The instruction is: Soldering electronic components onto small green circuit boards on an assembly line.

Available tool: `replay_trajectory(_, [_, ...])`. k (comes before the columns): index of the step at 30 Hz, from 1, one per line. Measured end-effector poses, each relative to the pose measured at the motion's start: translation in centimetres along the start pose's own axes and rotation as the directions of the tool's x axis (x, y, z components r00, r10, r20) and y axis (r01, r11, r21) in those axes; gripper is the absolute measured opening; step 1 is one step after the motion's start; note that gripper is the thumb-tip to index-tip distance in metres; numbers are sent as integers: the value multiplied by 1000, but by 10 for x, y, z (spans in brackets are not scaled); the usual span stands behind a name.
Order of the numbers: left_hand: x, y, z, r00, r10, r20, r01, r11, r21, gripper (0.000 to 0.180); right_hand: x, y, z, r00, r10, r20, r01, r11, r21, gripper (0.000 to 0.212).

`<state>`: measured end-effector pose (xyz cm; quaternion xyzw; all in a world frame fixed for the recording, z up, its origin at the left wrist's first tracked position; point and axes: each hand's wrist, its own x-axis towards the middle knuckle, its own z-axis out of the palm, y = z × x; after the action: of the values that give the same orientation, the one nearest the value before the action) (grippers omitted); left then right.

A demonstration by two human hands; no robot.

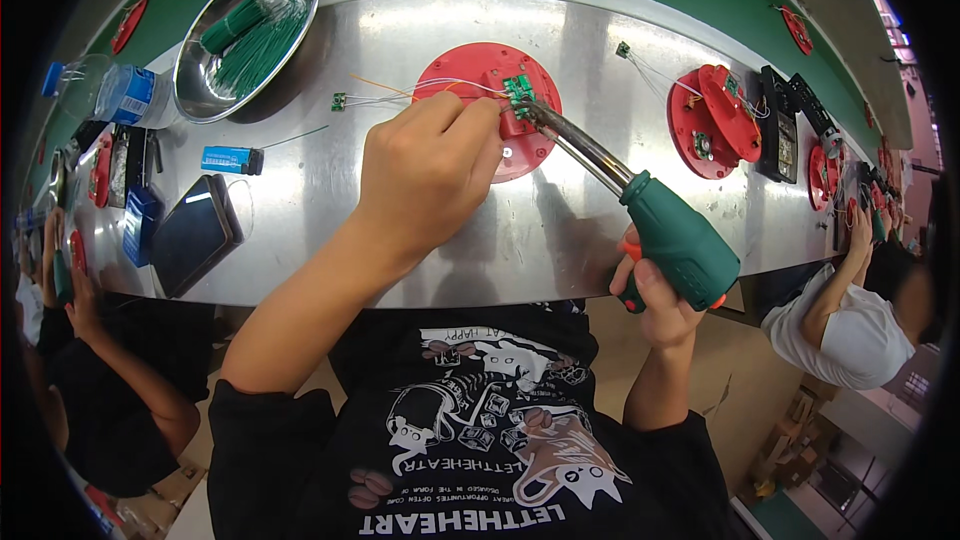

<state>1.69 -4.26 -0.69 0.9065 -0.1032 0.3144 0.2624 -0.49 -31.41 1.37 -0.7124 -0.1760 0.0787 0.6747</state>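
Note:
My right hand (pixel 665 308) is wrapped round the handle of a green soldering gun (pixel 682 240), a finger by its orange trigger. The gun's metal tip reaches up-left and meets a small green circuit board (pixel 518 87) on a red round plastic base (pixel 446 68). Close beside the board, my left hand (pixel 425 165) is closed with its fingertips pinched together. What they hold is hidden behind the knuckles. Thin white and orange wires (pixel 385 87) run behind this hand to the left, where a second small board (pixel 339 101) lies on the metal table.
A steel bowl (pixel 187 80) of green wires, a plastic bottle (pixel 130 95), a blue box (pixel 228 160) and a dark phone (pixel 193 235) stand to the left. Right are another red base (pixel 690 125) and black trays (pixel 777 125). Other people work at both sides.

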Motion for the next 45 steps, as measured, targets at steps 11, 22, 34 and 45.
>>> replay_trajectory(11, [0, 1, -1, 1000, 5, 1, -5, 1000, 10, 5, -1, 3, -14, 993, -45, 109, 68, 972, -225, 43])
replay_trajectory(22, [-1, 0, 0, 1000, 10, -1, -10, 1000, 2, 9, 0, -4, 2, 999, 29, -22, -30, 1000, -3, 43])
replay_trajectory(34, [-2, 0, 0, 1000, 16, -10, -16, 1000, -3, 8, 6, -12, 0, 994, 108, -9, -108, 994, 0, 49])
replay_trajectory(45, [-1, 0, -1, 1000, 14, -7, -14, 1000, -11, 12, -1, -3, 1, 992, 41, -121, -38, 999, 26, 50])
